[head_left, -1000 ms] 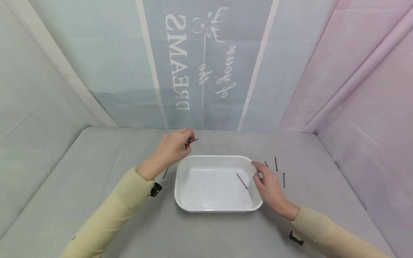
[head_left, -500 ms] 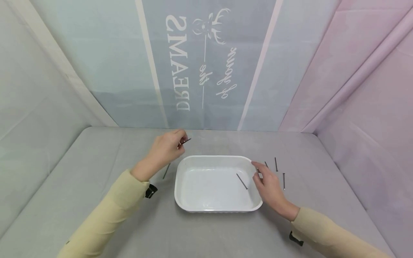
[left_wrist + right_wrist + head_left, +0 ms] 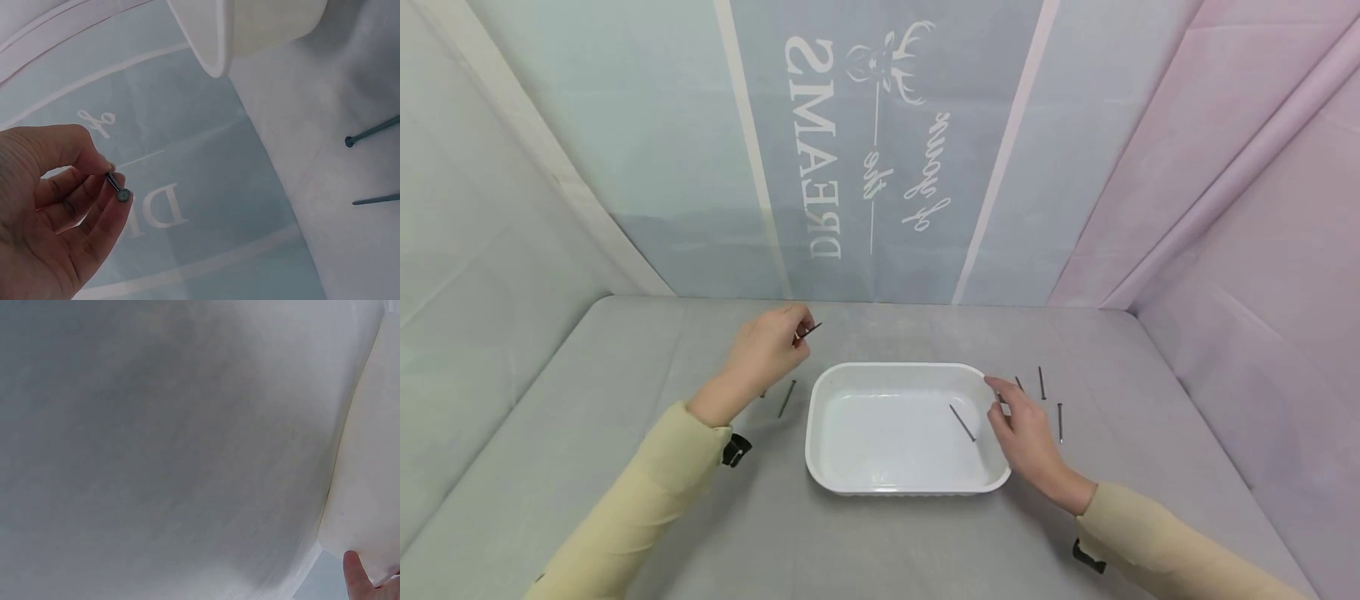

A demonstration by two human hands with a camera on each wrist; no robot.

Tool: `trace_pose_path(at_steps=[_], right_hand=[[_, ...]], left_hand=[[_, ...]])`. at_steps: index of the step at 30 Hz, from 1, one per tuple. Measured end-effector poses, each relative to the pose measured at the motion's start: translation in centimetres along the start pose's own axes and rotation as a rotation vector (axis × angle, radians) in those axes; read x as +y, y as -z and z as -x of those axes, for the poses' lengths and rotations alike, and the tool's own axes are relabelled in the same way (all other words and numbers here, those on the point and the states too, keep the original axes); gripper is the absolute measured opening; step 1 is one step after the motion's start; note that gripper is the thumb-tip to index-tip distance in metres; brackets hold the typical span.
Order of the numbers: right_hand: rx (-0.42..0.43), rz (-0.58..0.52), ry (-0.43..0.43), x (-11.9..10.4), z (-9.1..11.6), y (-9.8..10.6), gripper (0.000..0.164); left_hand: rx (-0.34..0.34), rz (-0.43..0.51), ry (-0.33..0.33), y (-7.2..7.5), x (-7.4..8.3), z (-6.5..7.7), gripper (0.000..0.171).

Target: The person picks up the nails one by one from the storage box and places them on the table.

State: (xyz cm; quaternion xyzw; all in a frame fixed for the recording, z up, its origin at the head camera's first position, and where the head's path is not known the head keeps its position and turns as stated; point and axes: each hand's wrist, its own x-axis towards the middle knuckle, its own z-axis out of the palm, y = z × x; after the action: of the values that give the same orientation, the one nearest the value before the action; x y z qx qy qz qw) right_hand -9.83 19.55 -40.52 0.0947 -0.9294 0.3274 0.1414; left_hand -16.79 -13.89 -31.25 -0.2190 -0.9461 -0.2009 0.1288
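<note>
My left hand (image 3: 767, 346) pinches a dark metal nail (image 3: 808, 331) between thumb and fingertips, raised behind and left of the white rectangular dish (image 3: 887, 488). In the left wrist view the flat head of this nail (image 3: 123, 195) faces the camera. My right hand (image 3: 1026, 433) grips the dish at its right rim, thumb and fingers at the edge. One nail (image 3: 962, 422) lies inside the dish, toward its right side. The right wrist view has only a few fingertips (image 3: 352, 565) against the pale dish wall (image 3: 369, 462).
On the grey tabletop (image 3: 880, 550), a nail (image 3: 787, 398) lies left of the dish, with another nail (image 3: 763, 393) partly hidden by my left wrist. Right of the dish are more nails (image 3: 1042, 382), one nearer the front (image 3: 1061, 422). Fabric panels (image 3: 880, 275) enclose the back and sides.
My left hand has moved left, away from the dish's back edge, still carrying the nail, uncovering the nails on the left. My right hand and the dish have stayed in place.
</note>
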Motion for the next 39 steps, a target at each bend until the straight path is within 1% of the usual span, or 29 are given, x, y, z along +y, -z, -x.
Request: trace_pose_path(at_steps=[5, 13, 24, 39], right_hand=[[0.001, -0.007, -0.001, 0.1, 0.1, -0.1, 0.036], [0.001, -0.011, -0.021, -0.1, 0.4, -0.4, 0.036], [0.027, 0.006, -0.037, -1.0, 1.1, -1.0, 0.036], [0.026, -0.006, -0.035, -1.0, 1.2, -1.0, 0.037]], left_hand=[[-0.008, 0.009, 0.023, 0.0, -0.5, 0.3, 0.017], [0.009, 0.017, 0.033, 0.1, -1.2, 1.0, 0.016], [-0.02, 0.03, 0.07, 0.4, -2.5, 1.8, 0.016], [-0.053, 0.023, 0.152, 0.0, -4.4, 2.5, 0.016]])
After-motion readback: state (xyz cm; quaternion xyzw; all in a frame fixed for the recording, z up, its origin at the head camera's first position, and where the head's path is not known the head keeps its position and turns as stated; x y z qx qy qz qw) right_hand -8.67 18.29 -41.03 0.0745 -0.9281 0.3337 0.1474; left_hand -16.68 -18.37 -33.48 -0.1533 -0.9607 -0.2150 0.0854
